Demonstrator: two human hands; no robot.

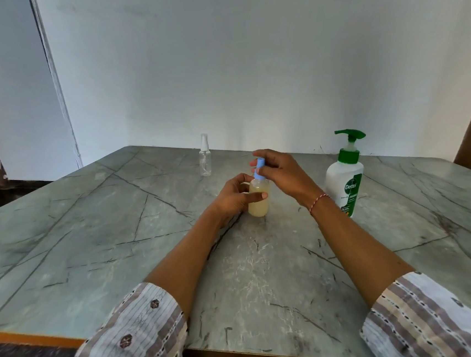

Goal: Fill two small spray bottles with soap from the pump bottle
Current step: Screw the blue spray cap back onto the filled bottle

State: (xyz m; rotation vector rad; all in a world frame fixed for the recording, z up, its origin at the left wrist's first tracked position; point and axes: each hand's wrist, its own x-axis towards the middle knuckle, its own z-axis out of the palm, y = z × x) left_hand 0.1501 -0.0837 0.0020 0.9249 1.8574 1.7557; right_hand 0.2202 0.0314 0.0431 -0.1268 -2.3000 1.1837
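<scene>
Mid-worktop (266,276), just ahead of both forearms, stands the filled spray bottle (258,198), base on the surface, yellowish soap up to the shoulder.

Left hand (234,197) grips the bottle body: thumb across the near face, fingers (240,179) curled round the far side. Reads as a brace so the body can't spin or tip while the top gets worked.

Right hand (278,174) comes in from above and pinches the blue spray cap (260,169) between thumb and fingertips. Wrist over the bottle axis suits a twist. Likely screwing the head down, but can't tell tightening from loosening in one still. Can't see whether the threads are fully seated; the hand covers the neck.

Clear spray bottle (205,159) sits far and a bit left, upright, capped, looks empty. Well apart from the hands, so parked until its turn.

Pump bottle (345,179), white with green pump, stands right of the working spot, just beside the right wrist. Nozzle points left toward centre, handy for the next fill.

Judgement: bottle one about done, bottle two untouched, roughly halfway.

Risk: right forearm swinging back could clip the pump bottle. Soap on the fingers could make the cap slip.
</scene>
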